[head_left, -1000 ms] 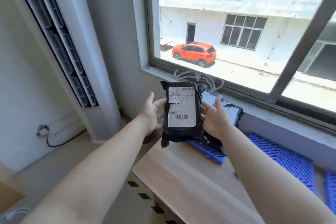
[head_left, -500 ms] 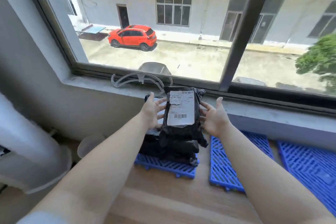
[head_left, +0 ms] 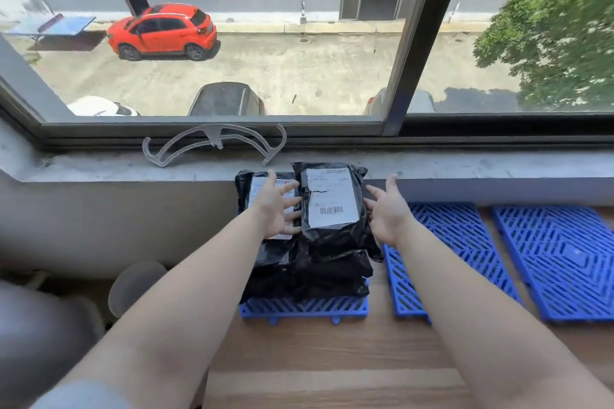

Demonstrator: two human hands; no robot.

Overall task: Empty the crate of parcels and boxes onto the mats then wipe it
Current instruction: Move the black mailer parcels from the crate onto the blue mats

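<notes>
A black parcel (head_left: 332, 209) stands on top of a pile of black parcels (head_left: 309, 272) on the left mat (head_left: 304, 308), leaning back toward the sill (head_left: 99, 166). Its white label (head_left: 332, 199) carries two barcodes, one along the top edge and one near the bottom; the printed lines are too small to read. A second parcel (head_left: 252, 189) behind the left hand (head_left: 277, 209) also bears a white label with a barcode strip, mostly covered by that hand. How many parcels make up the pile cannot be counted, since the black film merges together.

The left hand has its fingers spread and straight, the fingertips at the front parcel's left edge. The right hand (head_left: 387, 212) is spread wide just beside the parcel's right edge, with a small gap showing; neither grip holds anything.

Three blue mats lie on the wooden worktop (head_left: 332, 359): the left one under the pile, a middle mat (head_left: 448, 242) partly hidden by the right arm, and a right mat (head_left: 558, 259) cut off at the frame edge. The crate is out of view.

A clear plastic hanger (head_left: 216, 143) lies on the sill. Through the window stand a red car (head_left: 162, 31) and three more cars cut off by the frame, one white, one dark, one grey.
</notes>
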